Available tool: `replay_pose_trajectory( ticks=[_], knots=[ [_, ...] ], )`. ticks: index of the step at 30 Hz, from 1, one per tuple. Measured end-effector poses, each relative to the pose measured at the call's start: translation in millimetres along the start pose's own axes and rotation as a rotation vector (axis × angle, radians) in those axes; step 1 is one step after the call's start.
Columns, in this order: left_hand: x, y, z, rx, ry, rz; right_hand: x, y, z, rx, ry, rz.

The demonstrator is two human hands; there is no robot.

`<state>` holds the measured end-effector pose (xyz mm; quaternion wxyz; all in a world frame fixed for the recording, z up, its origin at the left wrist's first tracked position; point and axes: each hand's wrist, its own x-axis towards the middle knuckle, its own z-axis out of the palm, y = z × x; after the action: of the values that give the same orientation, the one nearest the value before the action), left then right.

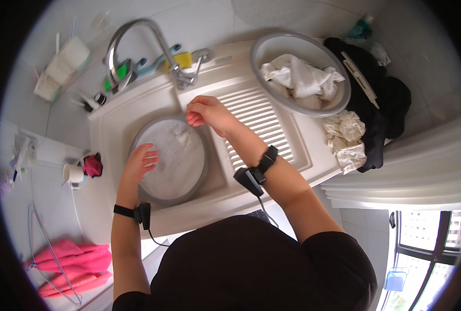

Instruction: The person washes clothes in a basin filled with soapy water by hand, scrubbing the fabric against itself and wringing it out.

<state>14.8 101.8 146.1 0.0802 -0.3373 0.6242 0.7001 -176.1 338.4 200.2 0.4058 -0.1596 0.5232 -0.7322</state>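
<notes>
A grey-rimmed round basin (pixel 208 160) sits in the sink, filled with cloudy, whitish water with some foam on it. Over its left side hovers my left hand (pixel 142 163), open, its fingers apart and holding nothing. My right hand (pixel 208 114) is above the basin's far right edge, next to the ribbed washboard (pixel 253 116). Its fingers are curled in and pressed together, with nothing visible in them. Whether anything lies under the cloudy water, I cannot tell. The chrome faucet (pixel 182 78) stands behind the basin.
At the back right, a second grey-rimmed basin (pixel 259 78) holds white cloth (pixel 303 78). Beside it lie crumpled cream cloth (pixel 347 135) and black clothing (pixel 391 103). A yellow sponge (pixel 181 61) and a brush (pixel 158 62) lie behind the faucet. Pink cloth (pixel 77 262) hangs at lower left.
</notes>
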Motion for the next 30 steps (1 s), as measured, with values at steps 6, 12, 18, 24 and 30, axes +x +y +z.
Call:
replay_pose_trajectory(
  ticks=[6, 12, 18, 24, 30],
  knots=[
    [-24.0, -36.1, -99.9, -0.226, 0.169, -0.023, 50.5, 79.4, 24.5, 0.351, 0.165, 0.193],
    [-5.1, -36.3, -139.5, -0.334, 0.146, -0.072, 87.3, 132.4, 53.6, 0.465, 0.453, 0.232],
    [61.0, -41.3, -122.3, -0.373, 0.034, -0.114, 111.4, 190.7, 57.5, -0.070, 0.751, 0.361],
    [101.4, -70.0, -96.3, -0.024, 0.040, -0.193, 118.2, 234.3, 69.5, -1.101, 0.708, 0.537],
    [137.2, -121.1, -71.9, 0.811, -0.479, 0.104, 102.2, 248.9, 71.0, -1.571, 0.015, 0.655]
  ],
)
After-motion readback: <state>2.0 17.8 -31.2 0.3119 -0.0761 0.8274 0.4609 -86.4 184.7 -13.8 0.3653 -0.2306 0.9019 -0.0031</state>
